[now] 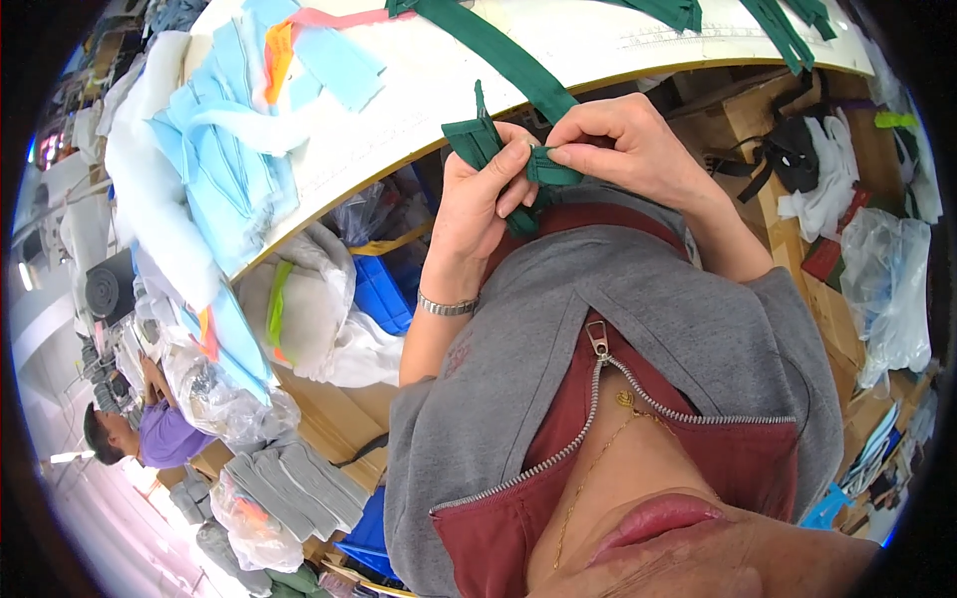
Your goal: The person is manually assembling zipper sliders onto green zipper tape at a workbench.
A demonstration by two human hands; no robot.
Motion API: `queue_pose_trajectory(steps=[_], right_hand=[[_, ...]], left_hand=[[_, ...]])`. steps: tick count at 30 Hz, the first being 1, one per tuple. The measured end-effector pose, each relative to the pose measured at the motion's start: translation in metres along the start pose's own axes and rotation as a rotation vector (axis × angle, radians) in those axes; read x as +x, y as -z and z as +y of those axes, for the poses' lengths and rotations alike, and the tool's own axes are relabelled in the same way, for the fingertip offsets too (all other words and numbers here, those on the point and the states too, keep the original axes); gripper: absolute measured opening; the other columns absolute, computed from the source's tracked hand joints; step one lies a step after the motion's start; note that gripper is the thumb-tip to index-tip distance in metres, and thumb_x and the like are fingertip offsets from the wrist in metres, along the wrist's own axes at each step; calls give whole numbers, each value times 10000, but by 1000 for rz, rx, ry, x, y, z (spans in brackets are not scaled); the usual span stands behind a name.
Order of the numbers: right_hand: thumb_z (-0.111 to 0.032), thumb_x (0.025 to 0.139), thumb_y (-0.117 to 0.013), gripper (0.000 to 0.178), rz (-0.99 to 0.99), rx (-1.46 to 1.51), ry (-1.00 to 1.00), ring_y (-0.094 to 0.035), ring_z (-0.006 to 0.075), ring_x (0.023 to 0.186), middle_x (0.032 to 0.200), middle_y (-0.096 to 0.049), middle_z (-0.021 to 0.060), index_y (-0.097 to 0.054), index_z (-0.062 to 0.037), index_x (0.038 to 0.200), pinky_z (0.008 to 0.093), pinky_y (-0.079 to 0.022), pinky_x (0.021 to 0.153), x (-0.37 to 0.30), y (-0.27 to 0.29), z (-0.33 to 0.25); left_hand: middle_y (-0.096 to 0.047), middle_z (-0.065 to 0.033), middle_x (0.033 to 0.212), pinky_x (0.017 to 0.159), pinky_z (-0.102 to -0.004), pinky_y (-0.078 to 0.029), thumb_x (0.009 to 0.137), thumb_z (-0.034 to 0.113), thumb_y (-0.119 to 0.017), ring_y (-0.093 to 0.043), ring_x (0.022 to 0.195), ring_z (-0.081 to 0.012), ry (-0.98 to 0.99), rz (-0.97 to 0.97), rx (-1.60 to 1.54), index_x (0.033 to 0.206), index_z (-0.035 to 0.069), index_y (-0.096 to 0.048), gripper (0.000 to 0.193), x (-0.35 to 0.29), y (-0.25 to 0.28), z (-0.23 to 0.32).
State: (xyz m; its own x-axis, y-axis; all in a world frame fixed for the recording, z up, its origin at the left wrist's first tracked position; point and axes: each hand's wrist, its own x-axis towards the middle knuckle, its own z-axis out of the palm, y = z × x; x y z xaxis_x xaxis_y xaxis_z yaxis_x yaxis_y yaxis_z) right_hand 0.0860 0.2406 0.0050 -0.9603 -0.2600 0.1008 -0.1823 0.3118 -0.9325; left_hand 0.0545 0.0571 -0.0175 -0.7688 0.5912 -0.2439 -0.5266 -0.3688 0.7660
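Note:
A dark green fabric strip (495, 48) runs down off the white table (558, 45) toward my chest. My left hand (477, 204), with a metal bracelet on its wrist, pinches a folded bunch of the strip (473, 142) between thumb and fingers. Just to its right, my right hand (626, 148) pinches the same strip at its end (551, 169). The two hands touch each other, just below the table's curved edge. My grey zip top and red shirt fill the lower middle of the view.
Light blue fabric pieces (231, 164) and an orange strip (278, 55) lie on the table's left part; more green strips (783, 25) lie at top right. Below are a blue bin (382, 294), plastic bags, grey folded stacks (294, 488), and a person in purple (159, 437) at lower left.

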Motion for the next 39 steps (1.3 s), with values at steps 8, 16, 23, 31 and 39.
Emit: queue_pose_trajectory(steps=[8,16,23,31,39], right_hand=[[-89,797,-602,99,-32,166,-17,-513,75,623,682,-575,19,-615,7,813,207,-399,563,0,0,5],[-88,802,-599,109,33,124,-18,-514,69,638,698,-579,17,-618,9,850,207,-404,570,0,-4,4],[-85,802,-598,113,68,56,8,-507,64,623,695,-576,20,-617,7,866,205,-401,544,0,-5,7],[-53,824,-566,101,129,275,-105,-519,39,641,725,-579,4,-602,24,880,182,-429,553,2,-10,5],[-67,791,-609,99,204,-117,170,-554,98,620,719,-595,50,-610,15,847,216,-433,536,20,4,0]], left_hand=[[-550,-47,701,480,-213,-394,875,148,-540,-375,432,-38,23,-140,-292,878,-21,-546,169,2,1,-8],[-551,-38,708,482,-216,-394,877,160,-541,-377,439,-44,-29,-68,-227,877,0,-545,160,3,0,-10],[-548,-23,717,478,-207,-382,872,151,-554,-379,449,-39,-79,24,-54,898,4,-552,150,1,1,-8],[-561,-23,715,455,-186,-358,766,48,-653,-411,464,-43,-37,174,68,946,-31,-567,215,-3,-4,-3],[-589,-260,995,481,-228,-393,874,54,-482,-364,399,-66,-247,126,-162,1026,40,-477,153,3,-2,8]])
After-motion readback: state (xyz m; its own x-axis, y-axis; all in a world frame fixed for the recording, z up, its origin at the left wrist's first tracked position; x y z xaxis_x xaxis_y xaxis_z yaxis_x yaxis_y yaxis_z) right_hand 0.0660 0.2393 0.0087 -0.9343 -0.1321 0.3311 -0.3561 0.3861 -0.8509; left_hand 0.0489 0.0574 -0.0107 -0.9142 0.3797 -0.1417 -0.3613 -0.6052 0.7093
